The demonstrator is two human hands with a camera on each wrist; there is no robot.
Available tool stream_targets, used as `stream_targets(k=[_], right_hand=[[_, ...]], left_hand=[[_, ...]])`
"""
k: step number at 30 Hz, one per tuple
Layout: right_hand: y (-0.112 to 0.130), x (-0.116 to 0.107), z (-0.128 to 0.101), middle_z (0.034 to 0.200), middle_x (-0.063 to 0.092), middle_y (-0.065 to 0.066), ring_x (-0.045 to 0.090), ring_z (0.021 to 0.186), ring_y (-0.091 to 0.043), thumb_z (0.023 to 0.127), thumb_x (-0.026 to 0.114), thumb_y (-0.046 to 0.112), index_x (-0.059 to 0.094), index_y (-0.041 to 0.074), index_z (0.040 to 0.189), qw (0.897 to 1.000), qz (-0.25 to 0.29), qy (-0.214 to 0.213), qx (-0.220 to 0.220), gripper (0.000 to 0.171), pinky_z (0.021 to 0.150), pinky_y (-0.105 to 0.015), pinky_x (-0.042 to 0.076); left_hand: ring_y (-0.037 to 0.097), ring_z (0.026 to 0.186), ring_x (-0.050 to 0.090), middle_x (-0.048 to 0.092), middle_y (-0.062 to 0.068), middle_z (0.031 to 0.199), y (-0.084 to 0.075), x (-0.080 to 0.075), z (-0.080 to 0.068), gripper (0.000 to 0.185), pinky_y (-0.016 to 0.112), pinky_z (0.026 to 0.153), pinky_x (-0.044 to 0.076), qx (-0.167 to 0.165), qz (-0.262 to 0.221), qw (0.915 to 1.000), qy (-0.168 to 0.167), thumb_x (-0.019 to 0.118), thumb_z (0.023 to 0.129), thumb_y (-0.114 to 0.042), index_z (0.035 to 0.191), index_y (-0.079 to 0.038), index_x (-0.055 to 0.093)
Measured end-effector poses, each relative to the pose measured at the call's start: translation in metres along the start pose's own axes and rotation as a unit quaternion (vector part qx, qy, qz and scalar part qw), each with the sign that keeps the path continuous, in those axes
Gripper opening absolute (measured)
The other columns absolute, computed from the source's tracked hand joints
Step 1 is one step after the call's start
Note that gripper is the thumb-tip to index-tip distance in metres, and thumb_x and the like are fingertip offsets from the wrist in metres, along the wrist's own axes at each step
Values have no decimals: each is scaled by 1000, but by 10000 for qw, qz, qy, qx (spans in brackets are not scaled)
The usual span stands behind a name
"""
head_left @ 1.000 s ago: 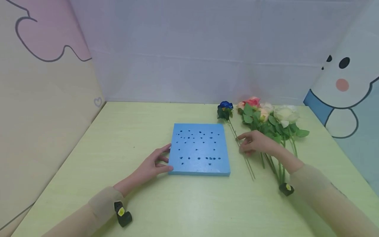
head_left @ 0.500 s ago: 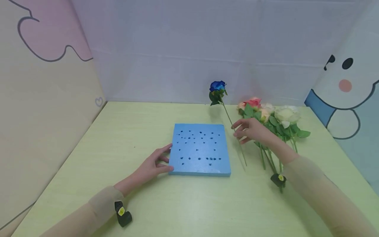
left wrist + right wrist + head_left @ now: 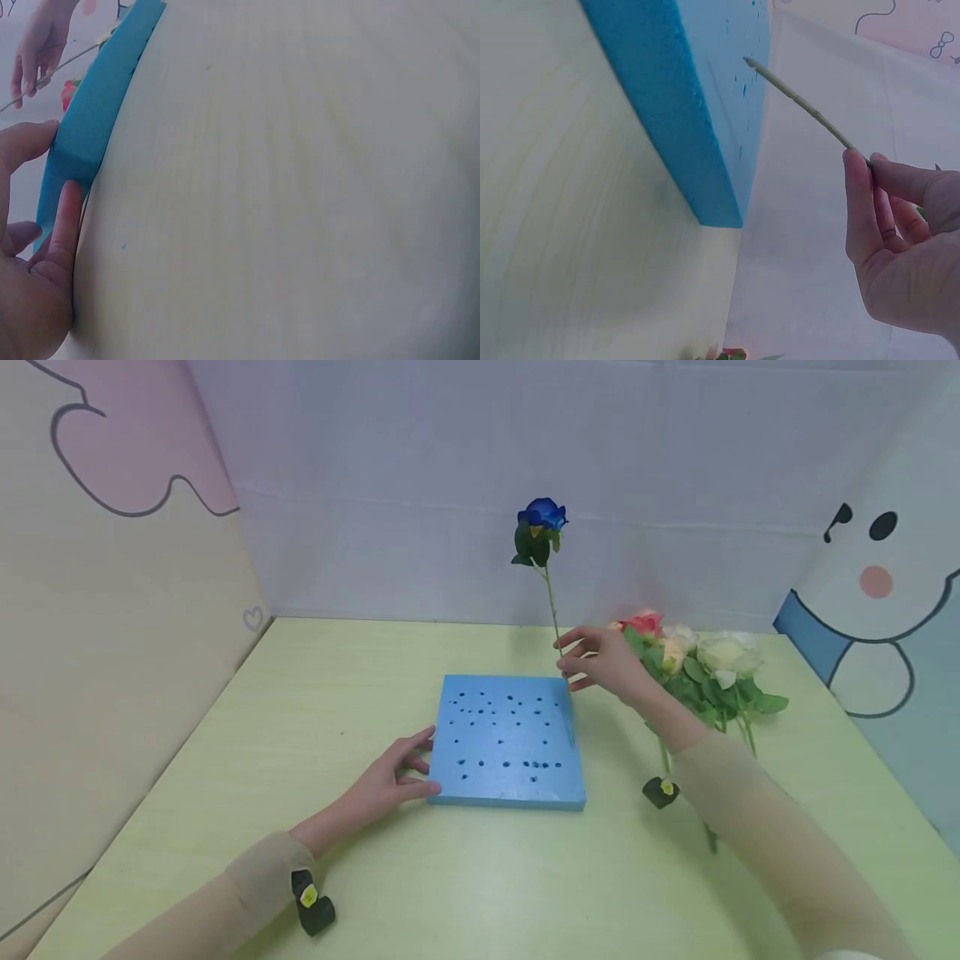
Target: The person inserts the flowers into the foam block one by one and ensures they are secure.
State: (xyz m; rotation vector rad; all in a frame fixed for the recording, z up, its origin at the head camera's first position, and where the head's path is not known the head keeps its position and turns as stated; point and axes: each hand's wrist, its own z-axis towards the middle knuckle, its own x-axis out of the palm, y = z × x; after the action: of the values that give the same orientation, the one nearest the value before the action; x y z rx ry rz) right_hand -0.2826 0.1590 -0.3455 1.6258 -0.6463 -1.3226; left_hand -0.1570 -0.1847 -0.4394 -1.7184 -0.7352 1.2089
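A blue artificial rose point(image 3: 543, 518) stands nearly upright in the head view, its thin stem point(image 3: 802, 103) pinched between the thumb and fingers of my right hand point(image 3: 611, 664). The stem's lower end overlaps the right part of a light blue foam board point(image 3: 517, 793) in the head view. From the right wrist, the stem tip point(image 3: 748, 60) appears close to the board's holed face. My left hand point(image 3: 382, 785) rests its spread fingers against the board's left side; in the left wrist view a finger point(image 3: 69, 206) lies along the board's edge point(image 3: 90, 127).
Several artificial roses, white point(image 3: 726, 656), peach and pink-red point(image 3: 643, 622), lie with green leaves at the right, partly behind my right forearm. Many small holes dot the board. A pale curtain point(image 3: 405, 552) closes off the back of the table point(image 3: 315, 727).
My right hand has lifted the blue rose off the table, tipped it upright and carried it left over the board's right edge. The left hand has stayed at the board.
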Motion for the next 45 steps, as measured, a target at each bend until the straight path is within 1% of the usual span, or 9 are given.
stream_targets(k=[4,8,15,16,22,29,33,36,45], right_hand=[[7,13,9,101,66,-21,70,84,-28,94,66,12,59,4,122,9993,291,-100,-207,30,71,-39,62],[16,27,19,104,66,-24,70,86,-29,94,66,12,60,6,121,9981,374,-252,-424,28,69,-36,62],[30,54,35,94,68,-15,71,83,-28,92,68,8,65,6,116,9931,544,-635,-824,24,67,-38,62],[32,58,37,93,68,-14,71,83,-28,92,68,8,65,6,115,9921,573,-692,-870,24,67,-38,62],[45,79,48,95,68,-14,73,79,-27,92,68,9,66,4,114,9862,746,-853,-1206,22,69,-35,62],[52,97,55,94,71,-15,74,77,-23,92,69,12,66,7,108,9825,606,-838,-1550,17,70,-32,62],[54,104,58,94,72,-16,74,78,-30,93,68,13,65,6,106,9794,578,-793,-1763,15,69,-31,62],[55,109,59,94,73,-15,74,80,-31,94,67,15,64,6,106,9766,533,-799,-1925,15,69,-30,61],[56,119,63,95,75,-12,74,79,-25,96,65,16,63,7,106,9708,245,-868,-2222,14,69,-30,61]], left_hand=[[23,116,57,42,10,152,0,0,0,87,19,89,55,17,-39,10000,30,77,86,-22,157,-22,27],[22,116,56,42,10,152,2,0,1,87,18,88,55,-10,-35,10000,16,77,86,-21,157,-22,27],[22,115,57,42,14,151,4,-2,2,86,18,88,55,72,52,9999,51,76,87,-22,157,-18,26],[22,115,56,42,13,151,4,-2,2,86,18,88,55,44,34,10000,43,76,87,-23,157,-19,27],[23,116,56,43,12,149,3,-3,2,87,20,89,55,23,8,10000,42,77,86,-23,157,-21,27],[24,117,56,42,14,149,3,-3,1,86,19,90,55,72,-37,9999,99,76,87,-21,157,-19,26],[26,118,54,41,16,149,1,-3,-1,85,20,91,55,120,-62,9998,115,74,88,-20,157,-16,25],[26,118,54,41,16,149,-1,-2,-2,84,21,91,55,87,-40,9999,92,74,88,-20,157,-16,26],[26,118,54,41,16,149,-1,-3,-1,84,22,92,55,74,-57,9999,110,74,88,-20,157,-17,26]])
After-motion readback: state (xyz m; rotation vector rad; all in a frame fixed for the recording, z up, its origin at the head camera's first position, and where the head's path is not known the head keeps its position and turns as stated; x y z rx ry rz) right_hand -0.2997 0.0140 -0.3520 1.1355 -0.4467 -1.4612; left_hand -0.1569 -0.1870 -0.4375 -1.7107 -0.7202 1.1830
